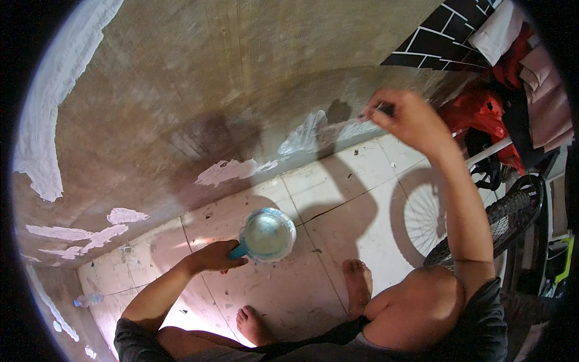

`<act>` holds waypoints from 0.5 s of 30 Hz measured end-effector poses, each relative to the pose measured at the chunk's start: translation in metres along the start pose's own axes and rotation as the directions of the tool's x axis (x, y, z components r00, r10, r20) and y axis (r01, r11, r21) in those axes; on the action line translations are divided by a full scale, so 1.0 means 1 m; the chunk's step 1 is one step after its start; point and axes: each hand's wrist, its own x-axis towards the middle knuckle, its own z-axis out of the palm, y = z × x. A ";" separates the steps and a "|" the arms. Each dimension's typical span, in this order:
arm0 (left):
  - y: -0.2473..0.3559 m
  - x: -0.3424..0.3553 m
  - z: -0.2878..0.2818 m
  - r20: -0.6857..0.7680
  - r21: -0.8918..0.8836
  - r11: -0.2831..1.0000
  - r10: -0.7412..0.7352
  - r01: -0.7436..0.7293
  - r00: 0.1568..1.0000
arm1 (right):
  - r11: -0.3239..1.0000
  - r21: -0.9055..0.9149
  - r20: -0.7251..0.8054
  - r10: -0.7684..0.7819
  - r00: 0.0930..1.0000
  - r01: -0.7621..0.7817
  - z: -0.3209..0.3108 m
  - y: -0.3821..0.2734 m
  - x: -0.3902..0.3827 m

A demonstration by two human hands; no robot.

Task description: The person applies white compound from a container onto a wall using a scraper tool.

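My left hand (pixel 218 257) is closed around the blue handle of a round dipper (pixel 268 236), held over the tiled floor. Pale, whitish stuff lies inside the dipper and smears its rim. Up at the right, my right hand (pixel 405 116) is closed near the lower part of the brown wall (pixel 181 66). Motion blurs its fingers, and what they hold cannot be made out. Close to it, a white patch (pixel 303 134) is smeared on the wall just above the floor. Another whitish patch (pixel 224 172) lies further left along the wall's foot.
A bicycle wheel (pixel 503 220) stands at the right, beside red cloth (pixel 482 114) and hanging pale cloths (pixel 546 90). Black tiles (pixel 437 39) cover the wall at upper right. A clear bottle (pixel 88 300) lies at far left on the floor tiles (pixel 265 301). My bare feet are below the dipper.
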 end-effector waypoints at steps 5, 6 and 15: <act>0.005 0.003 0.001 -0.008 0.054 0.999 -0.007 0.008 1.000 | 0.996 -0.056 0.104 0.075 0.992 -0.069 0.064 0.032 -0.004; 0.002 0.003 0.002 -0.005 0.039 0.999 -0.001 0.001 1.000 | 0.994 -0.057 0.104 0.096 0.990 -0.090 0.068 0.031 -0.003; 0.001 0.002 0.001 -0.018 0.021 0.999 0.025 -0.025 1.000 | 0.999 -0.046 -0.126 0.000 0.992 -0.006 -0.002 0.016 0.005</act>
